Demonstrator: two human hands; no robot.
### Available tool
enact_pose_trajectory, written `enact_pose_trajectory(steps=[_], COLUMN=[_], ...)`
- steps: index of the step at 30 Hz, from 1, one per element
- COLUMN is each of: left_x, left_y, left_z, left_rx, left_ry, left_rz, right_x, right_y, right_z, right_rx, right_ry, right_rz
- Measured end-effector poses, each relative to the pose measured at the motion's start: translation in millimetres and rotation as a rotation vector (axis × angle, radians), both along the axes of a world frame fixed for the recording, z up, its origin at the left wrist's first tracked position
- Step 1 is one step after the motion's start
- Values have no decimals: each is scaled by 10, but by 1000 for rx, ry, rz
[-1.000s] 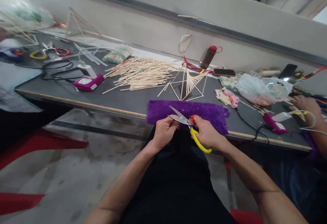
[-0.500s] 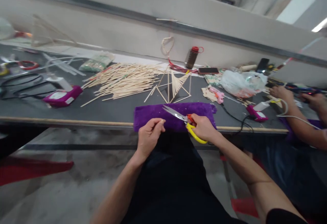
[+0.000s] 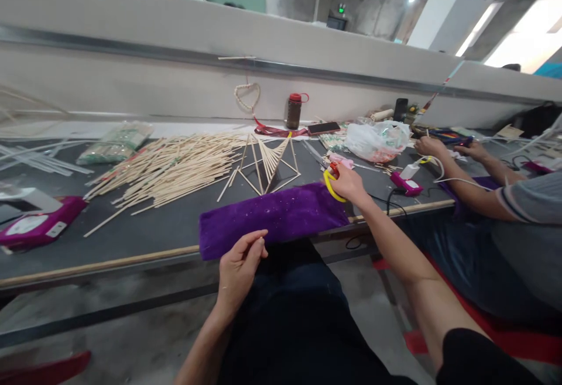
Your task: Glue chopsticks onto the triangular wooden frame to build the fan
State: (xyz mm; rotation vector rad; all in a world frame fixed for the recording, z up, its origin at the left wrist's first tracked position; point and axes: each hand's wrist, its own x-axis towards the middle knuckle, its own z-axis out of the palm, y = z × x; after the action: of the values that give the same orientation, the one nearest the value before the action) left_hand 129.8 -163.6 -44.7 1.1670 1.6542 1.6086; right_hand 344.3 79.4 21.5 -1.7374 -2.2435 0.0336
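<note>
My right hand (image 3: 348, 184) is closed round the yellow and red handles of a pair of scissors (image 3: 330, 187). Their blades point away from me over the table, beside a pink glue gun (image 3: 341, 160). Above the near edge of a purple cloth (image 3: 272, 215), my left hand (image 3: 240, 265) is closed in a pinch. Something tiny and pale shows at its fingertips, too small to name. Behind the cloth stands a frame of thin wooden sticks (image 3: 274, 162) with a fanned row of sticks in it. Left of it lies a large pile of loose sticks (image 3: 180, 165).
A brown bottle with a red cap (image 3: 294, 111), a phone (image 3: 324, 129) and a plastic bag (image 3: 375, 140) stand or lie along the back. Magenta power sockets (image 3: 406, 184) with cables lie at right; another (image 3: 48, 221) lies at left. A co-worker's arms (image 3: 465, 180) reach in at right.
My right hand has carried the scissors away from over the cloth, forward towards the glue gun. My left hand stays pinched near the cloth's edge. The view has swung right.
</note>
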Motion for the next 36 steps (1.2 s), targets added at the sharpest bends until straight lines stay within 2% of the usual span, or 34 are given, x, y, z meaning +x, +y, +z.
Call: enact_pose_trajectory(steps=[7,13,17,20,24,27,29,32,36], left_x=[26,-23,-25,2,18,7,0,-13,-73], left_y=[-11,-33,-15,2,-6,-30,-37,-17,40], left_z=[-61,-193,-221,-156,1,89,112,109,103], left_rx=[-53,-108,-128,-107,-68,-31,-12,-23,-47], left_ry=[30,34,-11,-65,-186,-231,-231,-223,-210], left_rz=[-16,-6,13,0,-62,-72,-78,-99,-81], right_x=[-229,-345,-320,-323,-400,-453,-485,-565,-790], right_y=[582,913,1034,961,615,356,315,522,1047], right_z=[-75,-255,-300,-254,-89,58,143,227,230], right_rx=[-7,-13,-8,27,141,191,200,188,109], right_ry=[-65,-110,-154,-183,-158,-82,-68,-117,-212], right_rz=[-67,-59,-8,40,111,254,321,289,298])
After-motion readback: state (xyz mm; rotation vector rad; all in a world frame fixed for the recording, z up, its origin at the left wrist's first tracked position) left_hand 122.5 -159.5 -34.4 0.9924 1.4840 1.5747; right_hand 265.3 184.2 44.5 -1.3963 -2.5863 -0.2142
